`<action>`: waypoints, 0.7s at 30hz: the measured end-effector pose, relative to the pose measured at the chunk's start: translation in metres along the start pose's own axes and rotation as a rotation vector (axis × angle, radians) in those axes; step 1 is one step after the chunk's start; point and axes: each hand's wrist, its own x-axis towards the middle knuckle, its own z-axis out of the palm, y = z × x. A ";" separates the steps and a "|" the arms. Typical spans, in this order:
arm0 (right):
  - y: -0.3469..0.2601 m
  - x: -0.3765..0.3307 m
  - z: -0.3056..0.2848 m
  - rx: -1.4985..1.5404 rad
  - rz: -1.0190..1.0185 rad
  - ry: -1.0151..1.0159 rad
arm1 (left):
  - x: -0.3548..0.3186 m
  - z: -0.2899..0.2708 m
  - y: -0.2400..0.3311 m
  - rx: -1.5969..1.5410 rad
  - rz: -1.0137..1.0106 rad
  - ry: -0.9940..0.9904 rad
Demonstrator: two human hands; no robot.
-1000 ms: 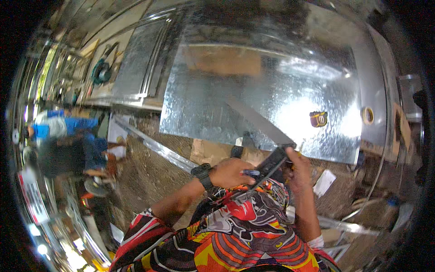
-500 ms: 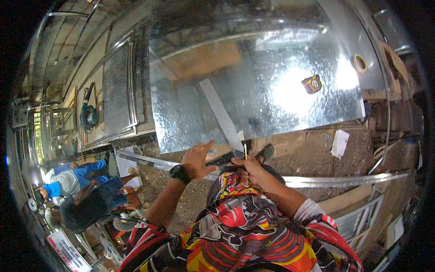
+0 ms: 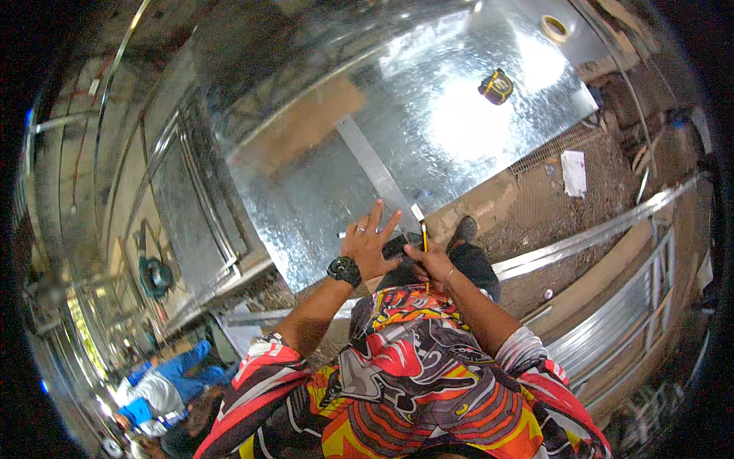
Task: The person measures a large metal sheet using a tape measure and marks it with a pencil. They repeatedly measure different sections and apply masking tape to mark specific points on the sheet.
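A large shiny metal sheet (image 3: pixel 298 206) lies in front of me. On it rests a try square, its flat metal blade (image 3: pixel 367 153) pointing away and its dark stock (image 3: pixel 395 245) at the near edge. My left hand (image 3: pixel 368 249) is open, fingers spread, over the sheet's edge beside the stock. My right hand (image 3: pixel 432 264) is closed around a yellow-and-black pencil (image 3: pixel 425 236), thumb against the stock's end; whether it also grips the stock is hard to tell. A small white piece (image 3: pixel 417 212) sits by the blade's near end.
On the sheet's right lies a black-and-yellow tape measure (image 3: pixel 496 87), with a tape roll (image 3: pixel 553 29) beyond. A power tool (image 3: pixel 155 275) sits on the left bench. White paper (image 3: pixel 573 174) and a long metal strip (image 3: pixel 596 227) lie to the right. Another person (image 3: pixel 164 394) is at lower left.
My left hand has moved forward and right, over the sheet's edge by the square. The right hand still holds the pencil. The whole view has turned, tilting the sheet.
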 end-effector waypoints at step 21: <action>0.023 -0.007 0.021 0.198 -0.209 0.223 | -0.006 0.017 -0.016 -0.035 0.066 0.087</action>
